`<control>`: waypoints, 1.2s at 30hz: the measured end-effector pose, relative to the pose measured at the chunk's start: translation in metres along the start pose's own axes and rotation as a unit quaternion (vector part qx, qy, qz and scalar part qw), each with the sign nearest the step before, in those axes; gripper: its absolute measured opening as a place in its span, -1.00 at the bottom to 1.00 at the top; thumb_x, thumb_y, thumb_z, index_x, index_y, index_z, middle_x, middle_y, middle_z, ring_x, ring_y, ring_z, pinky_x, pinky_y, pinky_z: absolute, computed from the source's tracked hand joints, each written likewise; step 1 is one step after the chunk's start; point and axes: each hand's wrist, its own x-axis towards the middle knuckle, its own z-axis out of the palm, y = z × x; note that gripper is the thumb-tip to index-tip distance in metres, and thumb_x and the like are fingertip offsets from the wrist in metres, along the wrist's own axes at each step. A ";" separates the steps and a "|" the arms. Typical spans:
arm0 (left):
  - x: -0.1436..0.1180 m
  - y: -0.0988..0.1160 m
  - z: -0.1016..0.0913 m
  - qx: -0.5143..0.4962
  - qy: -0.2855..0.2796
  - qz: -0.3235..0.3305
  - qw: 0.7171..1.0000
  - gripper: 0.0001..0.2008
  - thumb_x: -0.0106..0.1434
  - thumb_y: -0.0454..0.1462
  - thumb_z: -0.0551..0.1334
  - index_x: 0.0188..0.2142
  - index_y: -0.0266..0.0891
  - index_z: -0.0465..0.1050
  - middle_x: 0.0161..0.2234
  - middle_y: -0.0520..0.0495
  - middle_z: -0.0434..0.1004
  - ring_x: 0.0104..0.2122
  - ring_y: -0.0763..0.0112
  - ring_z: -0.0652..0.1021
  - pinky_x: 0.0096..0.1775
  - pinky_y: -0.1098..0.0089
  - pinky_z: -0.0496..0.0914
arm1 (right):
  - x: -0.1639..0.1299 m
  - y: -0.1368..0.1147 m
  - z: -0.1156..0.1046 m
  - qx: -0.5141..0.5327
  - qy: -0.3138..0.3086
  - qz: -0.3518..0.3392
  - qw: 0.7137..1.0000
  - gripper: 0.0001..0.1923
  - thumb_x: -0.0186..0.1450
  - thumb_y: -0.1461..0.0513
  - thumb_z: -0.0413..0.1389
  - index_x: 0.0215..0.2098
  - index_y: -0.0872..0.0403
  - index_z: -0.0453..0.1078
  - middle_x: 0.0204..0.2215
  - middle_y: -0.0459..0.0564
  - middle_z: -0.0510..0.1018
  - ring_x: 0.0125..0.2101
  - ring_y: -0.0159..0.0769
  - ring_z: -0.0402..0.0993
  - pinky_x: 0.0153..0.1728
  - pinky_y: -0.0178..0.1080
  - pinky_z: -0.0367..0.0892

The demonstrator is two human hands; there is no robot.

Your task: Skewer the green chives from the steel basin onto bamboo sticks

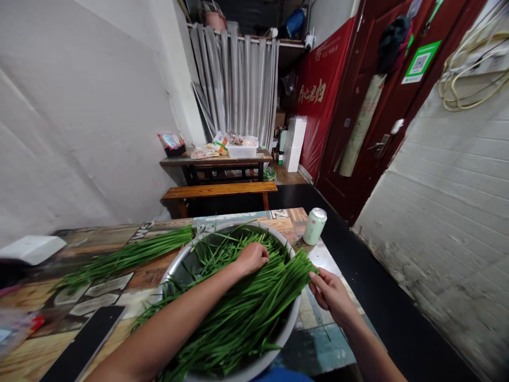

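A large metal basin [295, 318] stands on the table, heaped with long green garlic chives [246, 313]. Over the middle of the heap is my left hand [253, 258], its fingers curled closed; whatever they may hold is hidden. At the basin's right rim my right hand [329, 289] pinches the ends of some chives, thumb against fingers. Those chives stick out past the rim in an even bunch. To the left of the basin, a separate bundle of garlic chives [135, 255] lies flat on the tabletop.
A pale green can [315, 227] stands near the right edge of the patterned table [306, 350]. A dark phone [85, 345] and a white box [34, 249] lie at left. Beyond are a wooden bench [222, 190] and a table with a white tub [242, 150].
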 end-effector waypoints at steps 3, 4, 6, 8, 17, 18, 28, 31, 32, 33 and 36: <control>0.002 0.001 0.000 -0.027 0.011 -0.009 1.000 -0.90 -0.02 -0.33 0.19 -0.52 -0.25 0.50 -0.51 -0.05 0.54 -0.48 0.37 0.49 -0.41 0.45 0.27 | 0.003 -0.003 0.002 -0.011 0.000 0.000 1.000 -0.66 0.13 0.01 0.11 -0.50 0.10 0.18 -0.74 -0.27 0.28 -0.88 -0.68 -0.07 -0.84 -0.47 -0.26; 0.003 0.003 0.000 -0.033 0.018 -0.006 0.999 -0.89 0.00 -0.32 0.17 -0.51 -0.25 0.50 -0.50 -0.05 0.54 -0.47 0.38 0.49 -0.41 0.46 0.28 | 0.004 -0.004 0.002 -0.012 -0.002 0.000 1.000 -0.66 0.12 0.01 0.11 -0.50 0.10 0.19 -0.73 -0.27 0.29 -0.88 -0.68 -0.07 -0.84 -0.47 -0.26; 0.004 0.006 -0.002 -0.075 0.032 0.001 0.997 -0.86 0.04 -0.30 0.14 -0.48 -0.27 0.47 -0.49 -0.05 0.53 -0.45 0.41 0.49 -0.39 0.47 0.29 | 0.006 -0.006 0.003 -0.012 -0.010 0.000 1.000 -0.67 0.12 0.02 0.11 -0.50 0.11 0.19 -0.73 -0.27 0.29 -0.88 -0.68 -0.06 -0.84 -0.47 -0.26; 0.003 0.013 -0.003 -0.183 0.035 -0.002 0.982 -0.85 0.06 -0.28 0.12 -0.46 -0.30 0.43 -0.50 -0.05 0.51 -0.48 0.43 0.50 -0.41 0.48 0.31 | 0.008 -0.007 0.004 -0.010 -0.017 -0.001 1.000 -0.67 0.13 0.03 0.11 -0.51 0.11 0.18 -0.74 -0.28 0.28 -0.89 -0.68 -0.06 -0.84 -0.47 -0.25; -0.006 0.045 -0.002 -0.445 0.082 -0.060 0.890 -0.78 -0.02 -0.26 0.22 -0.38 -0.38 0.45 -0.60 0.04 0.40 -0.63 0.58 0.36 -0.53 0.52 0.25 | 0.015 -0.010 0.011 -0.006 -0.029 -0.003 1.000 -0.68 0.13 0.05 0.11 -0.52 0.10 0.17 -0.75 -0.29 0.27 -0.89 -0.68 -0.06 -0.85 -0.48 -0.25; -0.006 0.046 -0.003 -0.449 0.086 -0.067 0.887 -0.77 -0.01 -0.26 0.21 -0.36 -0.39 0.46 -0.62 0.05 0.38 -0.64 0.58 0.34 -0.54 0.52 0.24 | 0.015 -0.011 0.012 -0.007 -0.029 -0.001 1.000 -0.68 0.13 0.04 0.11 -0.51 0.11 0.17 -0.75 -0.29 0.27 -0.89 -0.68 -0.06 -0.85 -0.48 -0.25; -0.011 0.049 -0.007 -0.455 0.108 -0.080 0.880 -0.68 -0.01 -0.26 0.22 -0.25 -0.40 0.50 -0.64 0.04 0.38 -0.64 0.57 0.31 -0.54 0.50 0.22 | 0.015 -0.012 0.014 -0.008 -0.028 -0.003 1.000 -0.65 0.10 0.01 0.12 -0.51 0.10 0.17 -0.76 -0.30 0.25 -0.89 -0.68 -0.08 -0.86 -0.49 -0.24; -0.013 0.048 -0.009 -0.439 0.110 -0.078 0.888 -0.66 0.00 -0.25 0.22 -0.23 -0.41 0.50 -0.64 0.02 0.40 -0.63 0.56 0.31 -0.54 0.51 0.21 | 0.016 -0.011 0.014 -0.005 -0.030 -0.002 1.000 -0.65 0.10 0.01 0.12 -0.51 0.10 0.16 -0.76 -0.31 0.24 -0.89 -0.69 -0.09 -0.86 -0.49 -0.25; -0.013 0.047 -0.009 -0.434 0.110 -0.079 0.890 -0.65 0.00 -0.25 0.22 -0.22 -0.42 0.50 -0.64 0.02 0.40 -0.63 0.55 0.32 -0.54 0.50 0.21 | 0.016 -0.011 0.014 -0.003 -0.031 -0.001 1.000 -0.65 0.10 0.01 0.12 -0.52 0.10 0.16 -0.76 -0.31 0.24 -0.89 -0.69 -0.10 -0.86 -0.49 -0.25; -0.013 0.046 -0.009 -0.430 0.111 -0.079 0.892 -0.64 0.00 -0.24 0.22 -0.22 -0.42 0.50 -0.65 0.02 0.40 -0.63 0.54 0.33 -0.54 0.50 0.21 | 0.016 -0.011 0.014 -0.002 -0.033 0.001 0.999 -0.64 0.10 0.00 0.12 -0.52 0.10 0.15 -0.76 -0.31 0.24 -0.89 -0.69 -0.10 -0.86 -0.49 -0.25; -0.013 0.044 -0.007 -0.410 0.118 -0.072 0.901 -0.64 0.02 -0.23 0.22 -0.21 -0.41 0.51 -0.65 0.00 0.44 -0.63 0.52 0.36 -0.54 0.49 0.23 | 0.016 -0.010 0.015 0.000 -0.035 0.002 0.999 -0.64 0.09 0.00 0.12 -0.53 0.09 0.15 -0.76 -0.31 0.24 -0.89 -0.69 -0.11 -0.86 -0.49 -0.25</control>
